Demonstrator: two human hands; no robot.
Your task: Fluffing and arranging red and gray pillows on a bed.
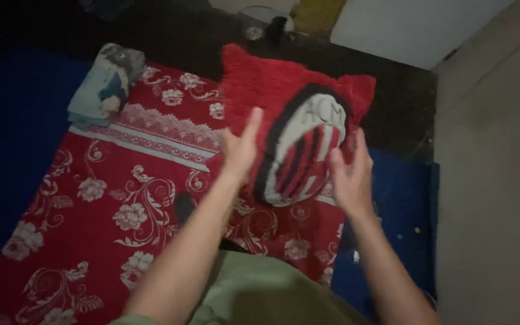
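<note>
Red fluffy pillow (296, 120) with a round badge stands between your left hand (240, 147) and right hand (350, 174), fingers open flat to prop it on the flowery red bedsheet (103, 204).

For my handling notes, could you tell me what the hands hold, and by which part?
Nothing is gripped: left hand and right hand are open-palmed beside the red pillow.
</note>
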